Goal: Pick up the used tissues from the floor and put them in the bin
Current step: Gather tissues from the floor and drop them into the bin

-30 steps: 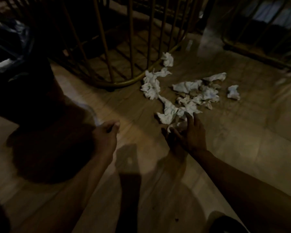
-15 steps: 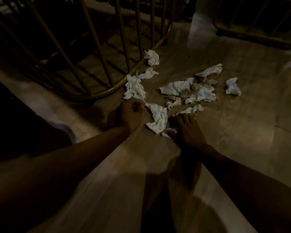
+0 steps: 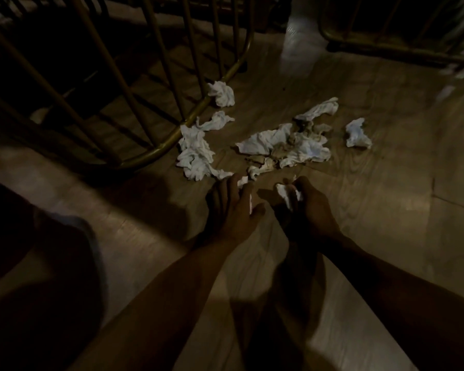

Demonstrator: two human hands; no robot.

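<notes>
Floor (image 3: pixel 386 236) pale wood-grain, dim room, brass chair legs (image 3: pixel 172 145) upper left. Tissues (image 3: pixel 284 145) scattered on floor beyond hands. Right hand (image 3: pixel 310 210) grip closed on tissue wad (image 3: pixel 285 194). Left hand (image 3: pixel 232 207) half-curled over tissue scrap (image 3: pixel 243 180); hold unclear. Bin unseen; lower left lost in shadow.

Tissues (image 3: pixel 284 145) right of chair base (image 3: pixel 156 153)

Crumpled tissues (image 3: pixel 284 145) litter the wood-grain floor (image 3: pixel 386 210) beside a brass frame (image 3: pixel 156 153).
</notes>
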